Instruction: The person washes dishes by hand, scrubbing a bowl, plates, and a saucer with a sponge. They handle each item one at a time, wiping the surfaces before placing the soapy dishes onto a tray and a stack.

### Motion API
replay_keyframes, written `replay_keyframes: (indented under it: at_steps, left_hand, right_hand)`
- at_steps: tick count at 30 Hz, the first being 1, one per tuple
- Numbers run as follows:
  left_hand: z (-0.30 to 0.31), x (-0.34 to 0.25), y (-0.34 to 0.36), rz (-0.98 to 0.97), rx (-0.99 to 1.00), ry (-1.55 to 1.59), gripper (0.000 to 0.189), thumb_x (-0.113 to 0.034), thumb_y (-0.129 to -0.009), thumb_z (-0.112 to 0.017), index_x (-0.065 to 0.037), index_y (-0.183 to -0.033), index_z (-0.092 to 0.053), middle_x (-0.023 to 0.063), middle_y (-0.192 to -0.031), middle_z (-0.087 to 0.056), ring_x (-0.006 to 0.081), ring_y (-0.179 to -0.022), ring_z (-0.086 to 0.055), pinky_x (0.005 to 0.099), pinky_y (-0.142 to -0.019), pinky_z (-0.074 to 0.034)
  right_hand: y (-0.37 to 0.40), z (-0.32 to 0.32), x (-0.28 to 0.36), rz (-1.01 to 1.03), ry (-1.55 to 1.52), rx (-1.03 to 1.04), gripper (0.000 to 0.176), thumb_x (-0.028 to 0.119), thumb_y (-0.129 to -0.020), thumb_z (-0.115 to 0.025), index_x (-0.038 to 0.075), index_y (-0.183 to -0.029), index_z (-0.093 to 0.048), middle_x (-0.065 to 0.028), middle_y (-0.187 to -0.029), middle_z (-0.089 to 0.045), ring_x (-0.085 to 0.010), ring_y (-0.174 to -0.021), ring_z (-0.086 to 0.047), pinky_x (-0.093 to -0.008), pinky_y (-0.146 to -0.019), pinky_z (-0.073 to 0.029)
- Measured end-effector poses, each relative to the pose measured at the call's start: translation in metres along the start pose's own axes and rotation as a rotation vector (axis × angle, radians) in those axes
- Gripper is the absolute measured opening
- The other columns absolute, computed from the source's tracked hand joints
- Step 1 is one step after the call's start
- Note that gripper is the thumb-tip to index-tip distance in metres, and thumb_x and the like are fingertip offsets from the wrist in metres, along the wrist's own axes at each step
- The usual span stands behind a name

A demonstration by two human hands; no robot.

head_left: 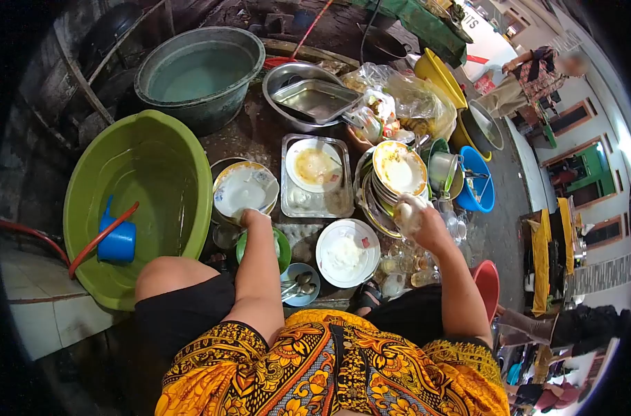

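My left hand [249,218] is closed on the near rim of a white plate [240,193] with a patterned edge, low over other dishes. My right hand [418,220] is closed, with a whitish, foamy wad at its fingers that I cannot make out. It meets the near side of a stack of plates, whose top plate [399,168] has an orange rim and bits of residue. Between my hands, a metal tray [288,201] carries a plate with yellowish liquid [317,165]. Nearer my body lies a white plate with suds [347,254].
To the left stands a green tub [87,187] of water with a blue dipper [116,241]; behind it, a grey tub [145,90]. A bowl of spoons [301,283], glasses [426,277], a blue basin [478,173] and plastic bags [423,97] crowd around. A person [537,80] stands far right.
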State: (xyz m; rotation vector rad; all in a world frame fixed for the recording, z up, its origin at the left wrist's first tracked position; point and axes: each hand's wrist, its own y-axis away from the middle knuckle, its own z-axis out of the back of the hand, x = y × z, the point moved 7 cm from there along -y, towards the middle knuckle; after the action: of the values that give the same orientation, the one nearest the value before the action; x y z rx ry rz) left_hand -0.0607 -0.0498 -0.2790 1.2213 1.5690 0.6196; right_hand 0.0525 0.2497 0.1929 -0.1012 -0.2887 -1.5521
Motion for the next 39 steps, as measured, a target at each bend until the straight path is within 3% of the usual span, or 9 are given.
replay_keyframes:
  at_steps: [4,9,12,19,24,26,31,33,39]
  left_hand:
    - [0.019,0.015,-0.03,0.051,-0.079,0.001,0.035,-0.019,-0.084,-0.039,0.0,-0.113,-0.044,0.0131,-0.118,-0.048,0.0292,-0.1,-0.051,0.0437,-0.08,-0.045]
    - [-0.015,0.012,0.096,0.258,0.035,-0.075,0.038,-0.025,-0.088,-0.032,-0.003,-0.119,-0.039,0.0156,-0.117,-0.047,0.0339,-0.104,-0.048,0.0456,-0.082,-0.045]
    - [-0.028,0.046,0.102,0.405,0.133,-0.118,0.05,-0.033,-0.089,-0.028,-0.005,-0.13,-0.022,0.0197,-0.12,-0.042,0.0345,-0.106,-0.046,0.0452,-0.087,-0.041]
    - [-0.058,0.144,0.079,0.453,0.286,-0.512,0.048,-0.033,-0.089,-0.033,-0.006,-0.128,-0.026,0.0161,-0.119,-0.041,0.0291,-0.11,-0.043,0.043,-0.089,-0.034]
    - [-0.082,0.187,0.008,0.361,0.421,-0.849,0.036,-0.032,-0.084,-0.045,-0.004,-0.106,-0.047,0.0145,-0.106,-0.054,0.0315,-0.084,-0.057,0.0393,-0.062,-0.046]
    - [-0.104,0.202,-0.002,0.666,0.696,-0.392,0.033,-0.034,-0.08,-0.051,-0.007,-0.099,-0.054,0.0097,-0.096,-0.059,0.0273,-0.074,-0.06,0.0361,-0.051,-0.046]
    - [-0.115,0.161,0.013,0.292,0.358,-0.73,0.033,-0.022,-0.076,-0.057,-0.004,-0.103,-0.052,0.012,-0.097,-0.059,0.0253,-0.083,-0.06,0.0395,-0.064,-0.051]
    - [-0.125,0.174,-0.002,0.233,0.406,-0.396,0.033,-0.014,-0.076,-0.056,-0.002,-0.106,-0.051,0.0135,-0.099,-0.058,0.0281,-0.086,-0.059,0.0423,-0.068,-0.051]
    - [-0.094,0.201,-0.012,0.507,0.474,-0.475,0.029,-0.011,-0.078,-0.05,-0.003,-0.105,-0.052,0.0127,-0.093,-0.06,0.0291,-0.082,-0.06,0.0404,-0.059,-0.05]
  right_hand:
    - [-0.001,0.004,-0.001,-0.052,0.052,-0.034,0.048,0.007,-0.066,-0.061,0.015,-0.112,-0.049,-0.018,-0.096,-0.054,-0.0357,-0.093,-0.051,-0.0392,-0.08,-0.042]
    - [0.005,0.025,0.007,-0.039,0.107,-0.051,0.041,0.007,-0.069,-0.059,0.014,-0.108,-0.05,-0.0135,-0.102,-0.053,-0.0343,-0.095,-0.049,-0.0396,-0.079,-0.042]
    - [0.01,0.038,0.001,-0.052,0.095,-0.063,0.034,0.009,-0.072,-0.057,0.013,-0.105,-0.05,-0.012,-0.1,-0.054,-0.034,-0.093,-0.049,-0.0399,-0.078,-0.042]
    - [0.024,0.058,0.0,-0.028,0.009,-0.021,0.041,0.007,-0.07,-0.058,0.012,-0.11,-0.05,-0.0141,-0.102,-0.052,-0.0333,-0.097,-0.048,-0.0382,-0.081,-0.042]
    - [0.026,0.065,-0.01,-0.032,-0.065,-0.035,0.034,0.009,-0.074,-0.056,0.009,-0.108,-0.052,-0.0137,-0.104,-0.053,-0.0324,-0.095,-0.05,-0.0373,-0.082,-0.042]
    - [0.024,0.061,-0.016,-0.042,-0.075,-0.02,0.033,0.01,-0.075,-0.055,0.008,-0.108,-0.052,-0.0136,-0.103,-0.054,-0.0321,-0.095,-0.051,-0.0371,-0.081,-0.042]
    - [0.013,0.049,-0.033,-0.038,-0.082,0.038,0.036,0.01,-0.072,-0.058,0.01,-0.108,-0.052,-0.014,-0.104,-0.053,-0.0324,-0.098,-0.049,-0.0367,-0.082,-0.042]
    - [0.007,0.047,-0.034,-0.054,-0.092,0.069,0.038,0.009,-0.071,-0.059,0.01,-0.109,-0.051,-0.0141,-0.105,-0.053,-0.0326,-0.099,-0.048,-0.0367,-0.083,-0.041]
    - [0.002,0.035,-0.038,-0.07,-0.092,0.134,0.044,0.01,-0.068,-0.063,0.01,-0.111,-0.05,-0.0139,-0.106,-0.052,-0.0332,-0.099,-0.048,-0.0366,-0.083,-0.041]
